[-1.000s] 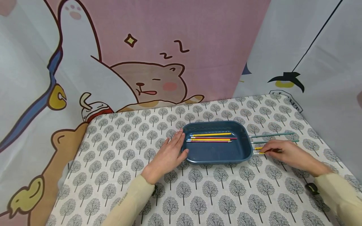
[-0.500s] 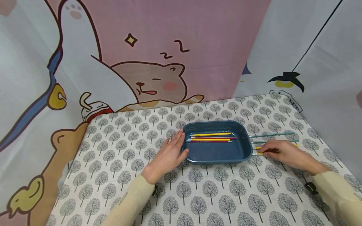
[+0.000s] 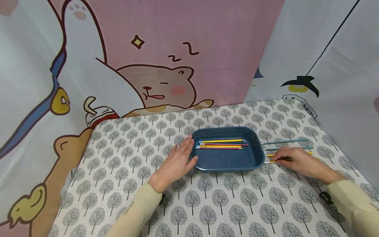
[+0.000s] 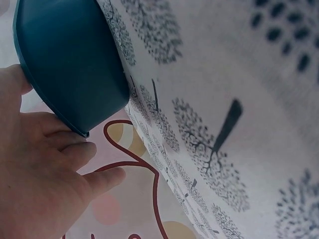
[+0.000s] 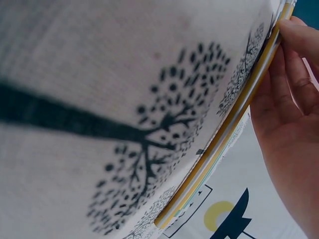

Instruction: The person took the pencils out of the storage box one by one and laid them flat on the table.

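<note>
A blue rectangular tray stands on the table. My left hand rests against its left end, fingers extended; in the left wrist view, the fingertips are by the outer wall and rim. Beyond the tray's right end, my right hand pinches a yellow pencil between thumb and fingers, low over the tablecloth. The hand partly covers that pencil in the head view. Beside it lies another yellow pencil, also partly covered. Two teal pencils lie behind these, roughly parallel, their pale ends near the tray.
Several yellow and red pencils lie lengthwise inside the tray, towards its back wall. A white tablecloth printed with grey trees covers the table. Behind the table hangs a curtain with cartoon animals.
My right hand has shifted slightly left, and the far end of the other yellow pencil shows beyond it. The left hand and the tray have stayed in place.
</note>
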`<state>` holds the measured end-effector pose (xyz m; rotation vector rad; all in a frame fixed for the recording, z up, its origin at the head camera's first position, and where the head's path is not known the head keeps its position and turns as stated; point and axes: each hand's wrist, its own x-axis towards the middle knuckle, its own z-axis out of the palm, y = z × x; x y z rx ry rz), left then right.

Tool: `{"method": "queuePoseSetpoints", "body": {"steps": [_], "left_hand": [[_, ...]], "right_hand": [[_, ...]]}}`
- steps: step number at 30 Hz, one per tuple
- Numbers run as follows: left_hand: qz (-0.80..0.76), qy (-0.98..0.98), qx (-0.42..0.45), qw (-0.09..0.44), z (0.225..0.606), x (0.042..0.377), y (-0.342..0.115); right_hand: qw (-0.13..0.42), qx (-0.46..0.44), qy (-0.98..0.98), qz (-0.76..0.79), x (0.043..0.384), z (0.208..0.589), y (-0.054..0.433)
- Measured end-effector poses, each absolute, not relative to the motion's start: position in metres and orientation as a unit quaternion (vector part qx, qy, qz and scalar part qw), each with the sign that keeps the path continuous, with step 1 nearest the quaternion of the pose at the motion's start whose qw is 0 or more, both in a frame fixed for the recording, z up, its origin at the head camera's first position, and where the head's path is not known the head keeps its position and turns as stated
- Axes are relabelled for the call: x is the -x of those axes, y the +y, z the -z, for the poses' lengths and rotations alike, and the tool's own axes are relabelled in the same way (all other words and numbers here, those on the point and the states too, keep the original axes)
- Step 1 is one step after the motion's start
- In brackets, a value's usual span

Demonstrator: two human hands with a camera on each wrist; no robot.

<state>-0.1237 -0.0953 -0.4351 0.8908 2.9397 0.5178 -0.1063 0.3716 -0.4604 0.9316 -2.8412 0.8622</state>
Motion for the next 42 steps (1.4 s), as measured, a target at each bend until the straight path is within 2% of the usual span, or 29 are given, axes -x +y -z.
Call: {"method": "queuePoseSetpoints", "body": {"steps": [9,19,28,35,42], "left_hand": [[-0.166,0.944,-0.285,0.016,0.435,0.124,-0.095],[-0.163,0.945,-0.285,0.015,0.435,0.124,-0.094],[-0.165,0.944,-0.285,0.013,0.436,0.124,-0.094],[-0.164,0.944,-0.286,0.01,0.437,0.125,-0.095],[-0.163,0.942,-0.292,0.008,0.435,0.124,-0.095]], "right_hand": [[0.027,-0.298,-0.92,-0.255,0.106,0.461,0.371],[0.015,-0.273,-0.926,-0.259,0.102,0.457,0.372],[0.026,-0.246,-0.93,-0.272,0.091,0.441,0.374],[0.038,-0.186,-0.952,-0.24,0.082,0.428,0.375],[0.056,-0.177,-0.951,-0.248,0.077,0.417,0.368]]}}
